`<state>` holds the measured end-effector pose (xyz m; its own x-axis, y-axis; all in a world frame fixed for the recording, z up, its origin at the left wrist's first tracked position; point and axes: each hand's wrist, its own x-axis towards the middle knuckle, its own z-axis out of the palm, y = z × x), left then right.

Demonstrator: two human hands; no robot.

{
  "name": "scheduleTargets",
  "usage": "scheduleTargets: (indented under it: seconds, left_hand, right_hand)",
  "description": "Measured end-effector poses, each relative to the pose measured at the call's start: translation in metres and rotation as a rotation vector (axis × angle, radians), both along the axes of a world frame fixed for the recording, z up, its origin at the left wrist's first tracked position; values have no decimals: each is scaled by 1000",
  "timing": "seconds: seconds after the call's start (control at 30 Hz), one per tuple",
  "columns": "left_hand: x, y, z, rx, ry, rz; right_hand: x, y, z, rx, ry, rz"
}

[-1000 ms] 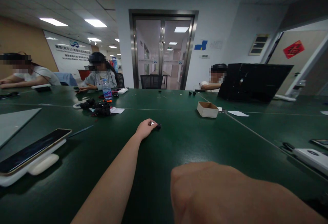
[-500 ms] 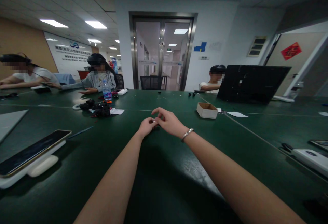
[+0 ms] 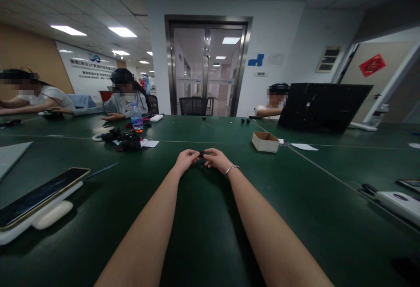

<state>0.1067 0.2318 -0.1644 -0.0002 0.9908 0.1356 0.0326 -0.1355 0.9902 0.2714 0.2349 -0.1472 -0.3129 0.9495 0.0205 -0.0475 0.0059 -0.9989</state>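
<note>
Between my hands, above the dark green table (image 3: pixel 203 199), is a small black object (image 3: pixel 201 154) whose kind is too small to make out. My left hand (image 3: pixel 186 161) pinches it from the left with thumb and finger. My right hand (image 3: pixel 217 160), with a silver bracelet (image 3: pixel 231 169) at the wrist, has closed fingers on its right side. The fingertips hide most of the object. A small open cardboard box (image 3: pixel 265 142) stands beyond and to the right of my right hand.
A black tangle of gear (image 3: pixel 123 139) and a water bottle (image 3: pixel 136 116) are at the left. Nearer sits a phone (image 3: pixel 42 197) on a white stand. Small black pieces (image 3: pixel 245 121) lie farther back. A large black monitor (image 3: pixel 323 107) stands at right. Several people sit around the table.
My right hand has come down from over my left hand to its right side, its raised fingers now closed. The black object now shows between both hands. My left hand has barely moved.
</note>
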Motion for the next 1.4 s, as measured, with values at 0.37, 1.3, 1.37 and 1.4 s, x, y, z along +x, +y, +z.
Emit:
scheduleTargets:
  seconds: [0.37,1.3,1.37,1.4]
  left_hand:
    - [4,-19,10,56,344,17]
    - [2,-27,10,256,218,-68]
    - [1,-28,10,248,209,-67]
    - [1,-28,10,246,209,-65]
  right_hand:
    - [10,-14,1,-37,121,34]
    - [11,-20,3,-41,52,27]
    - [12,-20,3,-41,57,28]
    - [12,-20,3,-41,61,28]
